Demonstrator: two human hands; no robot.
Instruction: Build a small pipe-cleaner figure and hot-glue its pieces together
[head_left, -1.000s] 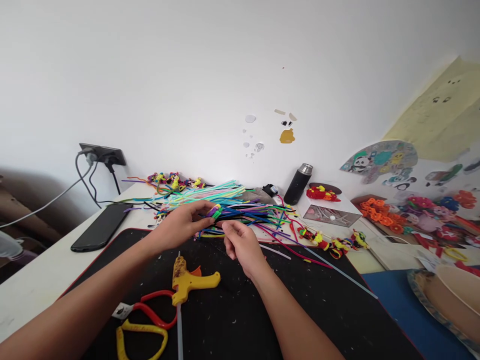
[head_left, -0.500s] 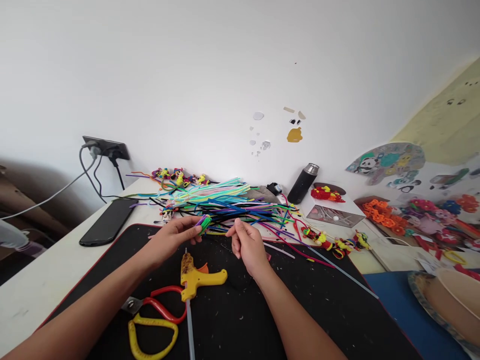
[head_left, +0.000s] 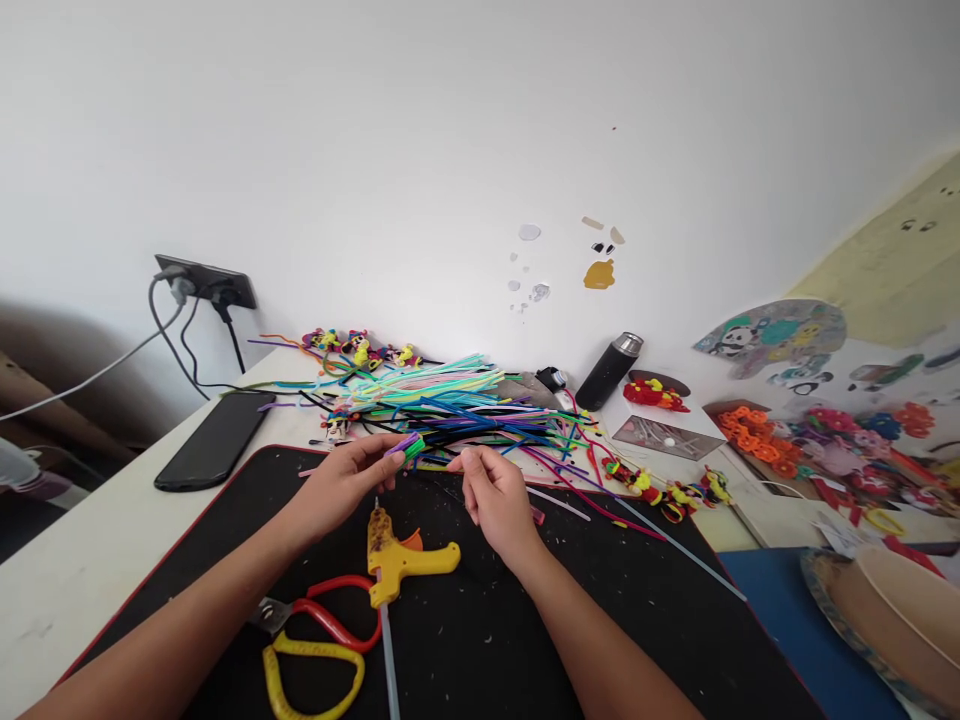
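My left hand pinches a small bundle of green and purple pipe cleaner pieces between thumb and fingertips, above the far part of a black mat. To its right, my right hand is closed, thumb pressed against curled fingers; whatever they hold, if anything, is too small to make out. Just below my left hand lies a yellow hot glue gun with a glue stick sticking out of its back. Scissors with one red and one yellow handle lie beside it, partly under my left forearm.
Behind my hands lies a pile of loose pipe cleaners in many colours. A black phone is at left, a black flask and a white box at right. Finished colourful figures lie near the mat's right edge.
The view has shifted slightly. The bundle in my left hand is turned a little, with more purple showing. My right hand stays closed in nearly the same place.
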